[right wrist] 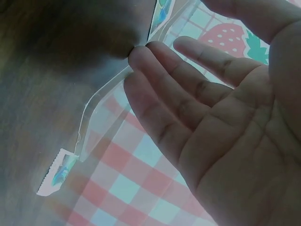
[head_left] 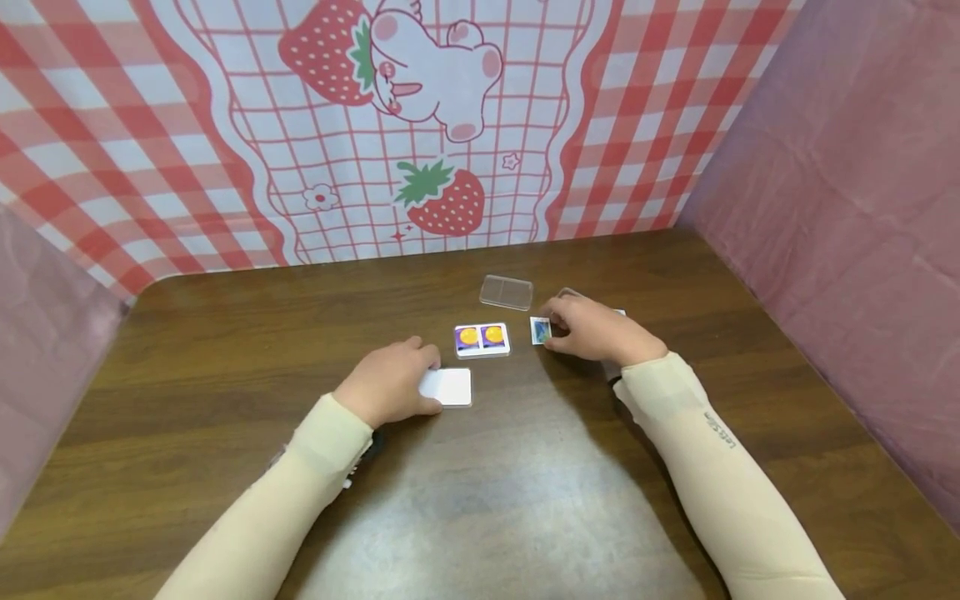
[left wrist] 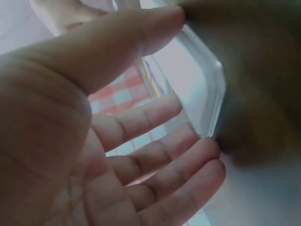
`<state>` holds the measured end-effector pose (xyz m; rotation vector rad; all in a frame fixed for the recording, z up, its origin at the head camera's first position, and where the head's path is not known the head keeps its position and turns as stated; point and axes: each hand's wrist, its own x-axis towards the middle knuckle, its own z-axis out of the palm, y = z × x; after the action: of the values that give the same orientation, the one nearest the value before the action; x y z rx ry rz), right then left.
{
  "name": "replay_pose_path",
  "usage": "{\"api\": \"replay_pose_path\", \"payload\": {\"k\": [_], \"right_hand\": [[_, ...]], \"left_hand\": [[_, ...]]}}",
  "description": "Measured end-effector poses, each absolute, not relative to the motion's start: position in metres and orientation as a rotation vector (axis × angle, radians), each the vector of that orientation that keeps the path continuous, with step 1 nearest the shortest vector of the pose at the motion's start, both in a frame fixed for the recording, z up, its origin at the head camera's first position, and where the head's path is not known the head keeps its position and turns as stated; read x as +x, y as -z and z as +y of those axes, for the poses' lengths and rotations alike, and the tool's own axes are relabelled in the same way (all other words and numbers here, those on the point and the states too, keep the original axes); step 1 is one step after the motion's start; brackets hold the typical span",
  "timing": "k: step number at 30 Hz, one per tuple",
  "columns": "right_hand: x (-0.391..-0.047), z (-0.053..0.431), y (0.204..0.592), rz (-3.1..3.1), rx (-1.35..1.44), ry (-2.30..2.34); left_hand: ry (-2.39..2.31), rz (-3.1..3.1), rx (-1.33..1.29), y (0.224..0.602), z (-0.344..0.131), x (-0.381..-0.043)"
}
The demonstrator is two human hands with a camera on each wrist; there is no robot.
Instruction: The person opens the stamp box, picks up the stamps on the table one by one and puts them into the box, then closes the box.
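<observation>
My left hand [head_left: 393,379] grips the left end of a flat clear case with a blank white face [head_left: 450,387], thumb at the near edge and fingers at the far edge. In the left wrist view the white case [left wrist: 190,77] shows between thumb and fingertips. My right hand [head_left: 596,329] pinches the right side of a small blue-green stamp [head_left: 539,331] at the table. Under this hand lies a clear case [right wrist: 94,122], partly hidden. A second stamp with a perforated edge [right wrist: 59,174] lies beyond its corner.
Between the hands lies a clear case holding two purple pictures with orange rounds [head_left: 482,340]. Behind it is a clear plastic cover [head_left: 506,292]. The brown wooden table [head_left: 487,517] meets a red-checked strawberry cloth [head_left: 645,108] at the back and pink cloth [head_left: 832,208] at the right.
</observation>
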<state>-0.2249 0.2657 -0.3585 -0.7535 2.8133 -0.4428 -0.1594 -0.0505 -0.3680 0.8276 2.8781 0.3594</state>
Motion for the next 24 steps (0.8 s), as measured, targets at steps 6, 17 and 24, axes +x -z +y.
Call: {"api": "replay_pose_path", "payload": {"k": [6,17,24], "right_hand": [[-0.221,0.263,0.353,2.843,-0.658,0.416],[-0.217,0.253,0.349,2.825,-0.869,0.329],[-0.212,0.245,0.351,2.718,-0.92,0.333]], "left_hand": [[-0.38,2.901,0.89,0.373,-0.032,-0.157],[-0.364,2.905,0.906,0.377,-0.008,-0.156],[-0.402,2.816,0.858,0.371,-0.019,-0.16]]}}
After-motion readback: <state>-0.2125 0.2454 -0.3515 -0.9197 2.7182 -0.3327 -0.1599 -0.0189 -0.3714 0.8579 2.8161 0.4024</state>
